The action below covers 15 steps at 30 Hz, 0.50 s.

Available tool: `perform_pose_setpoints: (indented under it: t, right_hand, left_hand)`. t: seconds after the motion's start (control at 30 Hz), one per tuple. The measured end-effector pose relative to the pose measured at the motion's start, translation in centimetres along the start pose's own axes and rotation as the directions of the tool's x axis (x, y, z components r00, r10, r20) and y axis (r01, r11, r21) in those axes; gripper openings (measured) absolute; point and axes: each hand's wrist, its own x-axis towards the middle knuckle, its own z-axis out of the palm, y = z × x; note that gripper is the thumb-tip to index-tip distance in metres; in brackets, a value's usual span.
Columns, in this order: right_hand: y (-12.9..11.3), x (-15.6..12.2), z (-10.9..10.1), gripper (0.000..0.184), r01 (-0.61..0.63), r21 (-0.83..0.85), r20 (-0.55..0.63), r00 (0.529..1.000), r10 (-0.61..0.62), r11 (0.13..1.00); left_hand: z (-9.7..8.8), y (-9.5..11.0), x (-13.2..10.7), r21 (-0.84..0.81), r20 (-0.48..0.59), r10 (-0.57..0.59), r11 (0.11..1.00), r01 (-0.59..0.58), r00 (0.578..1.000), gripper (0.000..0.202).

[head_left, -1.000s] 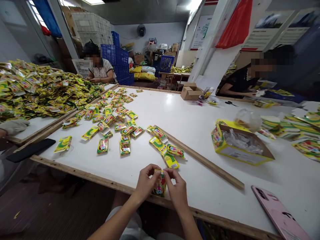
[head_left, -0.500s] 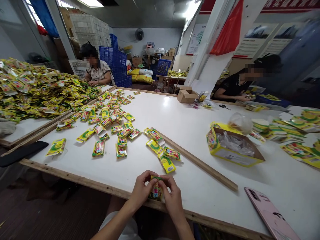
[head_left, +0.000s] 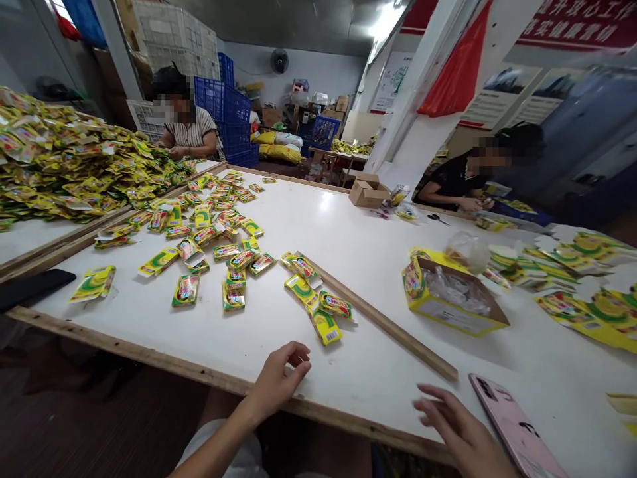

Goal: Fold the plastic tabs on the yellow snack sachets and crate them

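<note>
My left hand (head_left: 279,380) hovers at the table's front edge, fingers curled loosely and apart, with nothing visible in them. Off to the right, my right hand (head_left: 455,425) is slightly blurred, its fingers stretched and apart and nothing seen in it. Beside that hand lies a pink phone (head_left: 512,425). Just beyond my left hand are several small yellow-green boxes, among them one with a barcode (head_left: 326,326) and one lying against it (head_left: 335,305). A wooden strip (head_left: 383,320) runs diagonally between the two hands, farther in on the white table (head_left: 199,345).
More small boxes (head_left: 239,259) are scattered left of centre, with a large heap (head_left: 74,159) beyond a wooden rail. An open yellow carton (head_left: 452,309) holds clear plastic bags. Flat printed cartons (head_left: 592,305) lie at right. Two people (head_left: 192,129) work across the table.
The small box that both hands were pinching is no longer in view. My hands have parted; the right one has swung right, towards the phone. The camera view has shifted slightly.
</note>
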Motion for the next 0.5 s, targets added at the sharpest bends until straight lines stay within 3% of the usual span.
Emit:
perform_pose_setpoints:
  t: [0.13,0.2,0.27,0.37,0.5]
  right_hand:
    - [-3.5,2.9,8.4,0.074,-0.077,0.358,0.133,0.991,0.031,0.931]
    - [-5.0,4.9,12.2,0.087,-0.1,0.477,0.123,0.991,0.047,0.873]
    - [-6.0,6.9,14.8,0.086,-0.091,0.55,0.075,0.995,0.06,0.83]
    - [-6.4,9.3,16.5,0.064,-0.062,0.573,0.026,0.998,0.057,0.817]
    - [-5.9,10.6,16.6,0.048,-0.001,0.556,-0.009,1.0,0.008,0.831]
  left_hand:
    - [-0.1,0.0,-0.2,0.043,-0.044,0.007,0.999,-0.005,0.999,0.017]
    - [-0.2,0.0,-0.3,0.054,-0.069,0.011,0.999,-0.008,0.998,0.015]
    - [-0.3,-0.1,-0.4,0.051,-0.089,0.0,0.999,0.004,0.996,0.016]
    - [-0.2,-0.1,-0.4,0.018,-0.118,-0.023,1.0,0.026,0.993,0.02]
    - [0.0,-0.3,-0.3,-0.02,-0.132,-0.033,0.999,0.031,0.991,0.021]
